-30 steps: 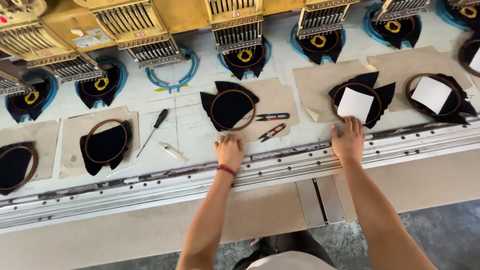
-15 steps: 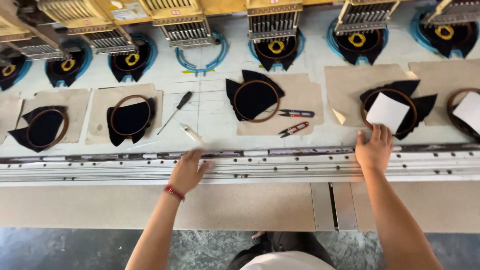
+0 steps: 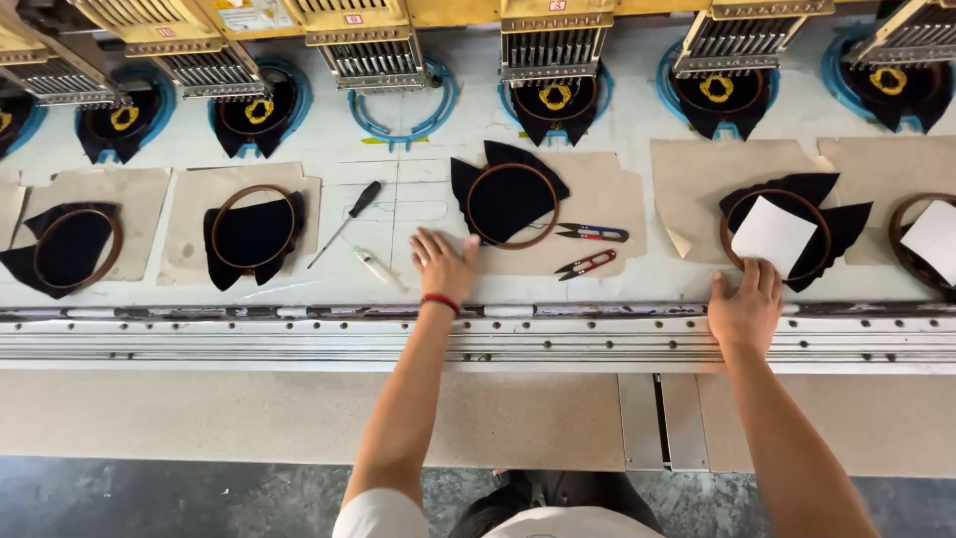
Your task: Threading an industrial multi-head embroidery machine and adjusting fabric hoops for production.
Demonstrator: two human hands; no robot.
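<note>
My left hand (image 3: 443, 264) lies flat on the white machine table (image 3: 418, 189), fingers spread, next to the lower left edge of a round hoop with black fabric (image 3: 508, 199) on brown backing paper. It holds nothing. My right hand (image 3: 745, 307) rests on the table's front edge, fingertips touching the lower rim of another hooped black fabric (image 3: 792, 234) with a white square sheet (image 3: 774, 236) on top. A red band sits on my left wrist.
Two thread snips (image 3: 588, 247) lie right of the middle hoop. A screwdriver (image 3: 344, 221) and a small white tube (image 3: 376, 265) lie to its left. More hooped black pieces (image 3: 251, 229) line the table. Embroidery heads (image 3: 555, 45) hang along the back. A metal rail (image 3: 498, 334) runs along the front.
The view shifted sideways along the machine. My left hand moved from the front rail up onto the table beside the middle hoop. My right hand stays at the hoop with the white sheet.
</note>
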